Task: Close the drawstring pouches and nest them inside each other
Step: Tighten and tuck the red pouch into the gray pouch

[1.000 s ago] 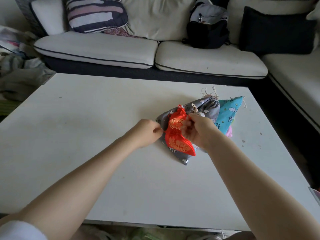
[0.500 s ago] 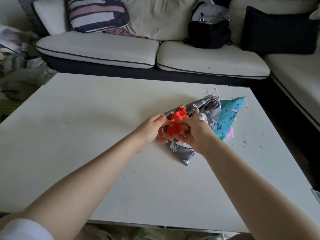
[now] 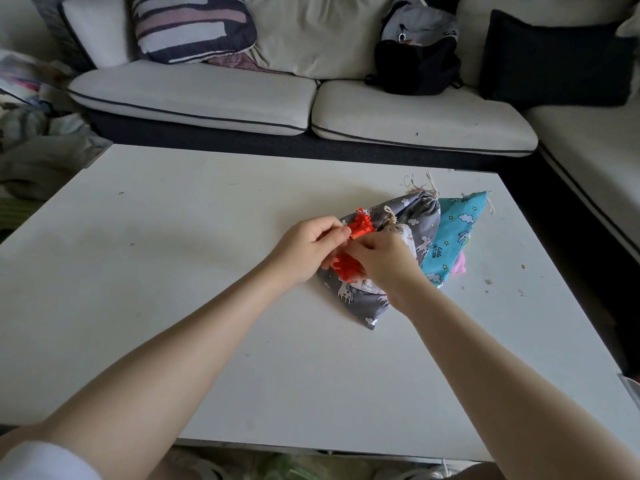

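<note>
The small red fabric drawstring pouch, a flat upright wedge a second ago, is now bunched small between my left hand and right hand, both grips pinching it, so I judge it cinched and ready to nest. It sits right of frame centre, red cords pointing toward the frame's top, atop the grey unicorn-print pouch, whose long axis runs lower left to upper right on the white counter.

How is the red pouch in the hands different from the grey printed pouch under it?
The small red fabric pouch is scrunched into a wad between the left hand and right hand; the grey animal-print fabric pouch lies spread on the white table. The red pouch looks much smaller than the grey one. Red shows no print here; grey shows white figures. Both are cloth.
</note>
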